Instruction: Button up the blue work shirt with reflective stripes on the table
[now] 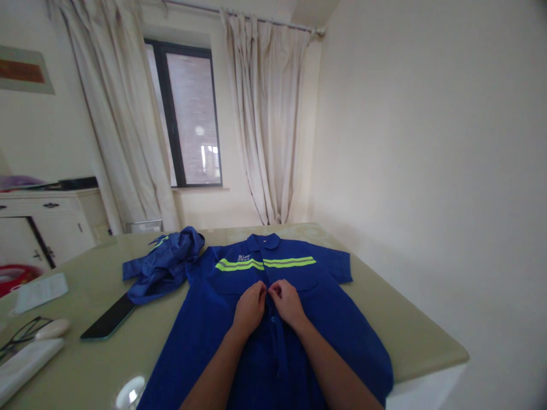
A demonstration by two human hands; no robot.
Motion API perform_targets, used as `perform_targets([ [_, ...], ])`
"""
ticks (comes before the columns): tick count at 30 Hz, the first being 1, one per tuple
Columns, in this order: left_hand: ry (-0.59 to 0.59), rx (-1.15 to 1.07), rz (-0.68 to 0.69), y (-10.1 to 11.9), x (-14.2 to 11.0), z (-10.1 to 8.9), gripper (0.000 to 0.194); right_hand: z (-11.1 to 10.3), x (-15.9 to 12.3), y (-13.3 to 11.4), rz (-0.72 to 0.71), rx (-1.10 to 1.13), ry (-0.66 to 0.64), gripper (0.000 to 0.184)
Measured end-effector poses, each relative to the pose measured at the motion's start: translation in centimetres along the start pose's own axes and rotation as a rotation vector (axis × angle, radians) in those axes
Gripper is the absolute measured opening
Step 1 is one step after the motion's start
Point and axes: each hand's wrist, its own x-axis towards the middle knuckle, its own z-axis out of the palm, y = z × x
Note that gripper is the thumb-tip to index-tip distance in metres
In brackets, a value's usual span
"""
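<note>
A blue short-sleeved work shirt lies spread front side up, its collar at the far end and a yellow-green reflective stripe across the chest. Both hands meet at its front placket, just below the stripe. My left hand is closed in a pinch on the placket edge. Opposite it, my right hand pinches the other edge, the fingertips of the two hands nearly touching. Whatever small part sits between the fingertips is hidden. Below the hands the placket hangs open, and a button shows on it.
The shirt rests on a pale green table beside a wall. A crumpled blue garment lies left of the shirt, near a dark phone. Farther left are glasses, a computer mouse, a white box and a paper.
</note>
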Motion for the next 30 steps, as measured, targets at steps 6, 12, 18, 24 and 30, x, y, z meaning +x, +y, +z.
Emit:
perform_targets([
  [6,0.001,-0.022,-0.004,-0.12,-0.04,-0.08,0.018,-0.11,0.04,-0.27,0.053,-0.020,0.007,0.019],
  [12,0.060,0.191,0.001,0.14,-0.31,0.32,0.016,-0.05,0.25,-0.19,0.097,-0.013,0.042,0.014],
  [18,0.018,0.182,0.062,0.20,-0.43,0.31,0.018,0.03,0.24,-0.22,0.108,0.021,-0.016,0.015],
  [24,0.018,0.185,0.061,0.37,-0.46,0.12,0.017,0.04,0.26,-0.20,0.128,-0.012,0.010,0.012],
  [30,0.006,0.210,0.044,0.50,-0.47,-0.07,0.016,-0.02,0.20,-0.41,0.166,-0.029,-0.037,0.010],
])
